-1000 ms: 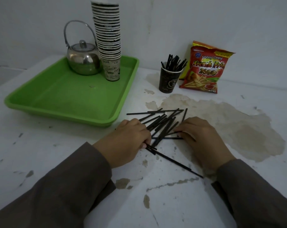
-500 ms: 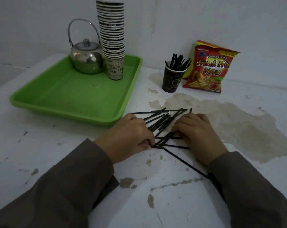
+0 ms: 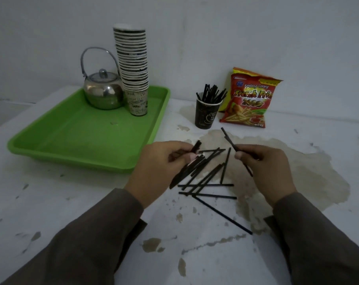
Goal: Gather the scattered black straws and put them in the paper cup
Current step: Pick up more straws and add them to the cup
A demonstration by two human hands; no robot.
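Observation:
Several black straws lie crossed on the white table between my hands. My left hand is lifted above them and grips a small bundle of straws pointing up and right. My right hand is also raised and pinches one or two straws that slant up to the left. A dark paper cup with several straws standing in it sits at the back of the table, beyond both hands.
A green tray at the left holds a steel kettle and a tall stack of paper cups. A red snack bag leans on the wall right of the dark cup. A brown stain spreads under my right hand.
Both hands have risen off the table from the pile. Each now holds straws that it picked up; the remaining straws lie more spread out.

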